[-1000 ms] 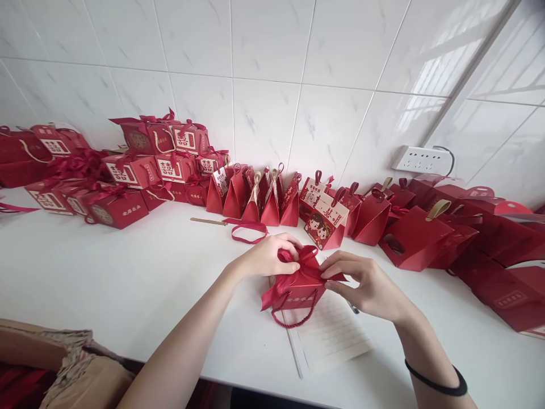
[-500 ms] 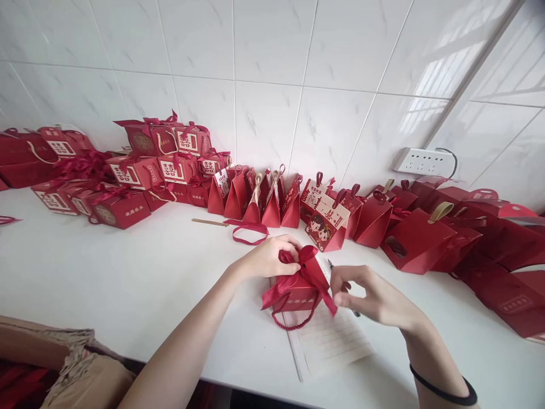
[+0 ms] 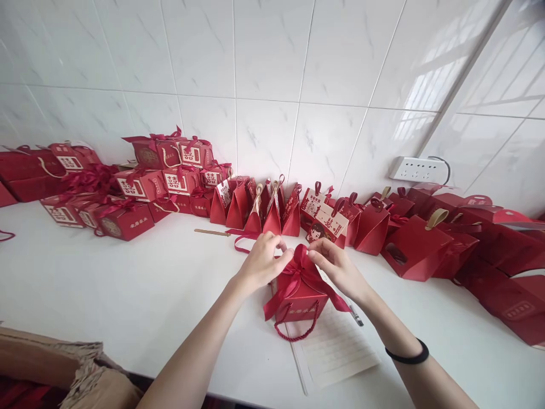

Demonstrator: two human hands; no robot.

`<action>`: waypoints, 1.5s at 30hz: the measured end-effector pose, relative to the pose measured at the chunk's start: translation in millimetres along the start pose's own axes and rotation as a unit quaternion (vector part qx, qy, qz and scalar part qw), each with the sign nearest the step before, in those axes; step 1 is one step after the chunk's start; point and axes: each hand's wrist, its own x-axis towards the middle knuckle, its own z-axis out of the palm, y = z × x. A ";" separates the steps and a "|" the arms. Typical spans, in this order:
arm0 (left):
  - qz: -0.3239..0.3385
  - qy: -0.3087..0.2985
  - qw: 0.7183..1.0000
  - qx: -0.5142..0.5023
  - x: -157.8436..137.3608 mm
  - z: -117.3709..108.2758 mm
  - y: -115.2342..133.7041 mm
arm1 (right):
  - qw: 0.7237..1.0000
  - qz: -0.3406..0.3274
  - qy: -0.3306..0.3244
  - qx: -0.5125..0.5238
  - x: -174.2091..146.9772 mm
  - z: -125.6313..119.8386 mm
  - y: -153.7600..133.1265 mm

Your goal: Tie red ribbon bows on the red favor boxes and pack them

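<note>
A red gift box (image 3: 302, 307) with gold lettering and a twisted cord handle (image 3: 298, 336) stands in front of me. A dark red ribbon (image 3: 293, 278) is tied in a bow on its top, one loop upright and the tails hanging down the sides. My left hand (image 3: 268, 261) is at the left of the bow, thumb and fingers closed on the ribbon, the grip partly hidden. From the right, my right hand (image 3: 336, 264) pinches the ribbon by the upright loop. Under the box lies a notebook (image 3: 340, 358) with a pen (image 3: 356, 315).
Finished-looking red boxes (image 3: 136, 218) are stacked at the left. Tent-shaped red boxes (image 3: 238, 207) line the wall, with more red boxes (image 3: 426, 244) at the right. A power strip (image 3: 419, 169) rests behind them. A torn cardboard box (image 3: 97, 386) sits lower left.
My right hand has moved up and left from beside the ribbon tail to the top of the bow. My left hand has shifted slightly off the knot. The view has tilted up a little.
</note>
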 end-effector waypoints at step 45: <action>-0.135 0.125 0.980 -0.073 -38.9 36.1 -2.1 | 0.908 0.206 -0.083 0.355 -14.9 5.6 29.5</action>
